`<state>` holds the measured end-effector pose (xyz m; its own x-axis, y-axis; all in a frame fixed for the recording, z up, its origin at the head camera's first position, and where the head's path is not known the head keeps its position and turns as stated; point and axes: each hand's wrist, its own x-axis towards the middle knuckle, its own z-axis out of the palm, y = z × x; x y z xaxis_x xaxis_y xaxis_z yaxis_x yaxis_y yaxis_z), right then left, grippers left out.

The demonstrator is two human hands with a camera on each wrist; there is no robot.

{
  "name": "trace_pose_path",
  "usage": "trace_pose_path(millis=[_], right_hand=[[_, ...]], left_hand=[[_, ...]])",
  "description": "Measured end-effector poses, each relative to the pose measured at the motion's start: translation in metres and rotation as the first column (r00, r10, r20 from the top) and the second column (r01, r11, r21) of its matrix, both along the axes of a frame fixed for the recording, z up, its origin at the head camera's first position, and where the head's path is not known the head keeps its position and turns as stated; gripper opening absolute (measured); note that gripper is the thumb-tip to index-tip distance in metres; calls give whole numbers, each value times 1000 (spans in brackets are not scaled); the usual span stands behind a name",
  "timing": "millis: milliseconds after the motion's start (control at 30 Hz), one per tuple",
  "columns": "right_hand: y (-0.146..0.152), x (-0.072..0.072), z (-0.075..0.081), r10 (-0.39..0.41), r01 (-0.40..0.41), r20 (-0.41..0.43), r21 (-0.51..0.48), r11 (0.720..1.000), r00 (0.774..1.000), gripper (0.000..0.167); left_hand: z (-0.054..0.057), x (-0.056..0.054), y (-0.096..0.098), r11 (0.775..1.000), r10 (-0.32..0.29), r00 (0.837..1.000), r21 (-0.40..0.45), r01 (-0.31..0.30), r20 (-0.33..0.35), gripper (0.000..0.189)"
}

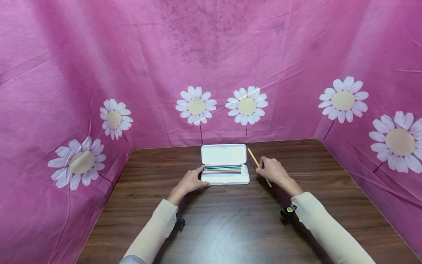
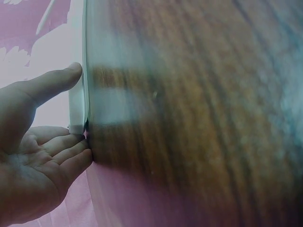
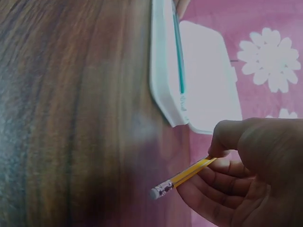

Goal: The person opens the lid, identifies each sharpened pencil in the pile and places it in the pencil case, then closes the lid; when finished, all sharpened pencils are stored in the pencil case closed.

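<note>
A white pencil case (image 1: pixel 225 178) lies with its lid (image 1: pixel 224 154) raised towards the back of the table. Several colored pencils (image 1: pixel 222 169) lie lengthwise in its base. At the left end of the case, my left hand (image 1: pixel 191 181) holds it, thumb at the front edge and fingers around the end, as the left wrist view also shows. To the right of the case, my right hand (image 1: pixel 273 170) pinches a yellow pencil (image 3: pixel 191 173) between thumb and fingers. The pencil's eraser end points towards me in the head view, and its other end points to the back.
The brown wood-grain table (image 1: pixel 217 227) reaches back to a pink cloth (image 1: pixel 148 73) printed with white daisies. This cloth also hangs along both sides. A dark wrist device sits at each sleeve cuff.
</note>
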<state>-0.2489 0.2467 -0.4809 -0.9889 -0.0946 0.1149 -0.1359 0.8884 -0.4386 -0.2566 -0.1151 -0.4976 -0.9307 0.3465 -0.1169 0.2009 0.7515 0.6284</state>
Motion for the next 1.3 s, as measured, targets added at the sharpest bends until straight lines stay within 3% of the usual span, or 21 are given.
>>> trace_pose_path(millis=[333,600,967,1300], right_hand=[[-13,-2,21,85,-83,-90,25,996,992,9],[-33,-12,35,203,-192,-142,93,977,969,10],[-65,-19,41,415,-383,-183,186,905,891,13],[-89,-26,30,498,-452,-183,243,858,847,20]], left_hand=[[0,0,-1,1000,-3,1000,-10,3,6,95],[0,-1,-1,1000,4,1000,-5,-4,6,95],[1,0,0,1000,-3,1000,-10,3,-2,95],[-1,-1,-1,1000,1,1000,-10,-1,-6,95]])
